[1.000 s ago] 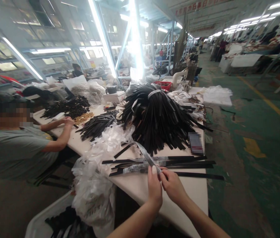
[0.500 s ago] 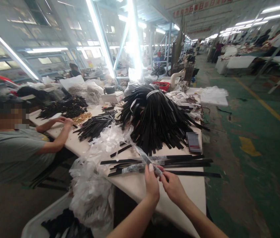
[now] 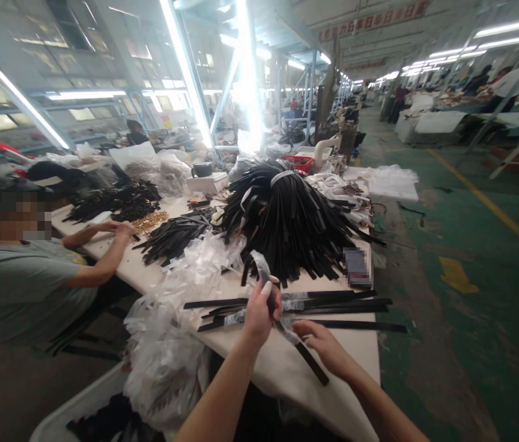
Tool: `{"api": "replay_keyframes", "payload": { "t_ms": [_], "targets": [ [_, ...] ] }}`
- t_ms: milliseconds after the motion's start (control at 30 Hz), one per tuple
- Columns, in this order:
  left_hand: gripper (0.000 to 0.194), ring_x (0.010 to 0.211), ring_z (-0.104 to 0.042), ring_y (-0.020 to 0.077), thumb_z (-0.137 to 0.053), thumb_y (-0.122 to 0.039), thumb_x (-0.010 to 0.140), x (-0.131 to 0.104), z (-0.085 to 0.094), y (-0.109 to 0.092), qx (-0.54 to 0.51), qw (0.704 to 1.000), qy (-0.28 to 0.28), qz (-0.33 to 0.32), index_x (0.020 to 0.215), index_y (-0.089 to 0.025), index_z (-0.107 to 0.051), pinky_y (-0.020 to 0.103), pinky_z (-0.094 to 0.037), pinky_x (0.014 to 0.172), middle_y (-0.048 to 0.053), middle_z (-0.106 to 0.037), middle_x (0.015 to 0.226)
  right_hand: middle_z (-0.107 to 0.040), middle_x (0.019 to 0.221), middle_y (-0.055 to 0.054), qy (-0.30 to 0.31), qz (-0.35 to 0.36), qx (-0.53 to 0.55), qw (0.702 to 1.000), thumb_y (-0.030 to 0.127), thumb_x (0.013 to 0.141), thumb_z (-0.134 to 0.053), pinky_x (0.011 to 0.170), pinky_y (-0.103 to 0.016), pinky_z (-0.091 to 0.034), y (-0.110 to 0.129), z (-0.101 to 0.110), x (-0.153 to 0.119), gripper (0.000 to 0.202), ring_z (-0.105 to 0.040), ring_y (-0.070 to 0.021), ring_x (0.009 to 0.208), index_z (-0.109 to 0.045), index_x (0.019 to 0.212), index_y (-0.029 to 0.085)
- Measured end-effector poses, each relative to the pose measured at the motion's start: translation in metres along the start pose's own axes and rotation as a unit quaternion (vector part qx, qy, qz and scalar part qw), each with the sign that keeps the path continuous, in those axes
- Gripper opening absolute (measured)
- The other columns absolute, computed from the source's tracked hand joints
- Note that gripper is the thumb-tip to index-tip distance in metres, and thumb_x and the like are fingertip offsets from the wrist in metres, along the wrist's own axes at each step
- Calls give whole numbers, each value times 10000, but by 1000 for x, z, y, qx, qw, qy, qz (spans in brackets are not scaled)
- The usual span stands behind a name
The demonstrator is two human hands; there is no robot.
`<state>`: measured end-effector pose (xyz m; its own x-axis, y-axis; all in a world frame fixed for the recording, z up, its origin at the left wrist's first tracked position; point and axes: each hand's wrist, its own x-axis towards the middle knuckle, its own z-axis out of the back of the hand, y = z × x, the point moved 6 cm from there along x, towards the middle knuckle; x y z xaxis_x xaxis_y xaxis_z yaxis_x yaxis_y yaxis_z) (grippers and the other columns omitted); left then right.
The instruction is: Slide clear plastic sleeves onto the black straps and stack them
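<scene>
My left hand (image 3: 262, 313) is closed around a black strap (image 3: 312, 363) partly wrapped in clear plastic film. The strap's upper end bends over above the hand, and its bare dark lower end slants down to the right over the table. My right hand (image 3: 326, 350) is just right of the strap, its fingers loosely bent and apart; whether the fingertips touch the film I cannot tell. Behind my hands lie several black straps (image 3: 351, 325) with film around their middles. A big tied bundle of black straps (image 3: 291, 227) stands beyond them.
Crumpled clear plastic film (image 3: 162, 362) hangs over the table's left edge above a white bin (image 3: 52, 423). A co-worker (image 3: 24, 282) sits at left, hands near small gold parts (image 3: 149, 221). A blurred flat object (image 3: 357, 267) lies near the right edge, beside the aisle.
My left hand has moved left and up with the strap, whose upper end now curls over. My right hand has shifted slightly right and down from the strap, and the dark lower end now shows.
</scene>
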<state>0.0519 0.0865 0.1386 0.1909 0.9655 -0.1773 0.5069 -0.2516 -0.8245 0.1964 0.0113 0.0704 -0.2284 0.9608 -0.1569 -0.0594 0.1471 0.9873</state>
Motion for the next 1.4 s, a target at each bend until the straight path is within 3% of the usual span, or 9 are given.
{"api": "replay_keyframes", "payload": {
  "t_ms": [167, 367, 567, 767, 900, 1067, 1233, 1300, 1400],
  "targets": [
    [274, 347, -385, 63, -547, -434, 944, -57, -26, -14, 214, 934, 235, 161, 1031, -181, -605, 171, -247, 339, -27, -562, 606, -714, 1200, -164, 56, -7, 278, 959, 662, 921, -427, 950, -454, -492, 78, 35, 29, 658, -673, -294, 1090, -649, 1279, 156],
    [205, 420, -545, 115, -608, -382, 871, -57, -11, -56, 400, 869, 236, 169, 889, -180, -636, 201, -380, 397, 9, -644, 654, -749, 956, -104, -123, 117, 253, 952, 625, 942, -513, 881, -384, -516, 121, 58, 43, 505, -667, -238, 889, -733, 980, 172],
    [314, 519, -604, 170, -573, -479, 900, -26, -47, -44, 395, 867, 283, 110, 857, -186, -677, 265, -475, 507, 41, -658, 652, -752, 1003, -97, -103, 121, 184, 970, 694, 981, -371, 906, -374, -524, 111, 28, 39, 632, -674, -231, 963, -718, 1023, 167],
    [277, 680, -660, 209, -615, -436, 866, -8, -28, -49, 449, 813, 332, 163, 743, -207, -711, 302, -512, 688, 48, -698, 710, -681, 709, -44, -230, 86, 176, 953, 737, 905, -493, 419, -241, -346, 81, 100, 24, 594, -487, -116, 477, -673, 817, 178],
    [256, 622, -645, 225, -645, -449, 838, -8, -22, -76, 500, 777, 345, 163, 778, -214, -729, 307, -487, 618, 39, -695, 684, -685, 717, -45, -267, 94, 280, 917, 666, 913, -562, 407, -232, -355, 56, 127, 7, 514, -475, -93, 449, -663, 813, 172],
    [431, 829, -671, 272, -791, -299, 663, 5, 6, -103, 591, 758, 274, 19, 1089, -270, -730, 323, -477, 785, 33, -741, 917, -727, 791, -73, -330, 41, 348, 877, 497, 907, -672, 426, -225, -471, 6, 162, -9, 346, -565, -102, 482, -679, 853, 156],
    [337, 1041, -637, 387, -790, -211, 572, 29, 83, -43, 661, 743, 102, -20, 898, -239, -715, 446, -425, 972, 116, -728, 976, -712, 772, -87, -366, -88, 336, 863, 195, 783, -771, 620, -283, -617, -52, 157, -12, 160, -736, -208, 719, -632, 846, 149],
    [422, 1250, -546, 404, -761, -267, 669, 28, 98, -7, 719, 687, 59, -87, 1079, -203, -686, 495, -355, 1076, 177, -662, 1260, -692, 732, -44, -407, -95, 299, 858, 192, 713, -804, 568, -266, -593, -63, 144, -10, 236, -717, -188, 651, -621, 859, 163],
    [476, 1461, -346, 342, -560, -369, 918, 17, 96, 44, 787, 587, 57, -180, 1356, -182, -549, 547, -213, 1182, 169, -457, 1543, -708, 781, -36, -361, -57, 134, 921, 296, 729, -769, 517, -253, -541, -51, 115, 20, 276, -686, -170, 612, -672, 950, 162]
  ]
}}
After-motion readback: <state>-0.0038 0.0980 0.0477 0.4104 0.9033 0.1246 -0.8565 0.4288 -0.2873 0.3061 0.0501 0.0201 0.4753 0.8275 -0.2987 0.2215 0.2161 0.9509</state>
